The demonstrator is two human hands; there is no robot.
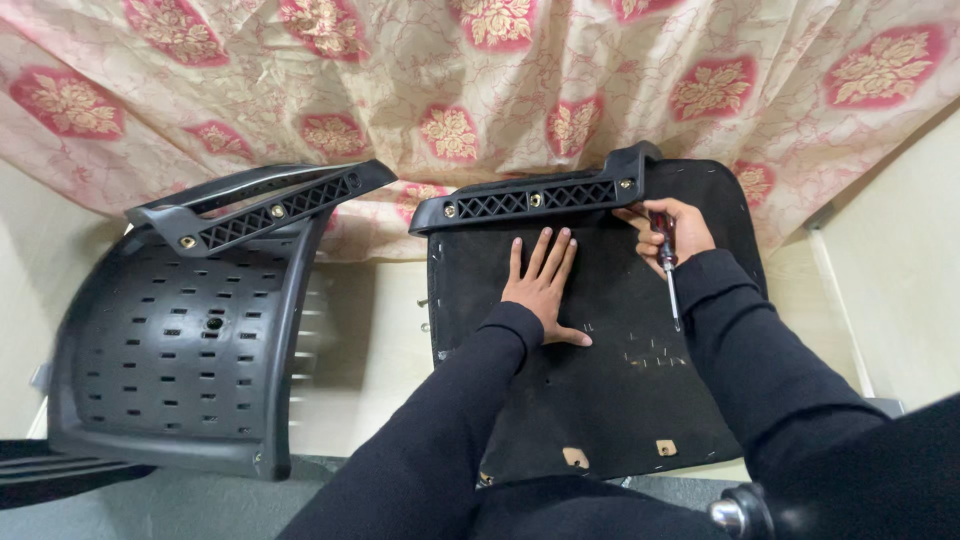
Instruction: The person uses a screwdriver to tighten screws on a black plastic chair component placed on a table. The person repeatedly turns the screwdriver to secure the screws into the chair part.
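Seat panel: the black upturned chair seat lies flat in front of you on the pale tabletop, its fabric-covered underside facing up.
Armrest on seat: a black armrest with a lattice cut-out and brass-coloured screws stands along the far edge of the seat panel.
Left hand: your left hand rests palm down on the seat panel just below the armrest, fingers spread flat and holding nothing.
Right hand: your right hand is at the right end of the armrest, its fingers wrapped around a screwdriver.
Screwdriver: the screwdriver has a dark red and black handle in your grip, and its metal shaft points back towards you over the seat panel.
Backrest: a black perforated chair backrest sits well apart to the left, with a second armrest across its top.
Backdrop: a cream cloth with red floral medallions hangs behind everything.
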